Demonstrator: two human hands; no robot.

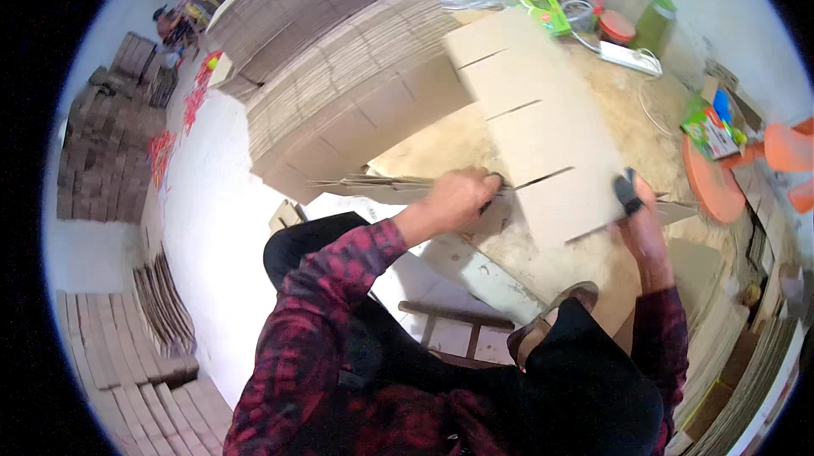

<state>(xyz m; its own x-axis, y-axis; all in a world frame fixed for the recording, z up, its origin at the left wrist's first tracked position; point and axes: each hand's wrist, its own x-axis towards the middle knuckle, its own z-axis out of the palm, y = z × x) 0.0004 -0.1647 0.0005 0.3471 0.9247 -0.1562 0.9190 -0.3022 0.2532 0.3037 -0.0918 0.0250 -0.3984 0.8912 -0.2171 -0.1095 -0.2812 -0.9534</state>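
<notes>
A flat cardboard divider sheet (543, 117) with several dark slots cut in from one edge tilts away in front of me. My right hand (640, 206), with a black cover on a finger, is closed on the sheet's near right corner. My left hand (458, 199) is closed at the top edge of thin cardboard strips (373, 190) standing on edge beneath the sheet; a dark cover shows at a fingertip. The lower part of those strips is partly hidden by my left hand and the sheet.
Long rows of packed cardboard (365, 108) stand ahead to the left. An orange stool (712, 180), a white power strip (629, 57) and a green container (655, 22) lie to the right. Cardboard stacks (110, 142) line the far left; a person (174, 25) sits farther off.
</notes>
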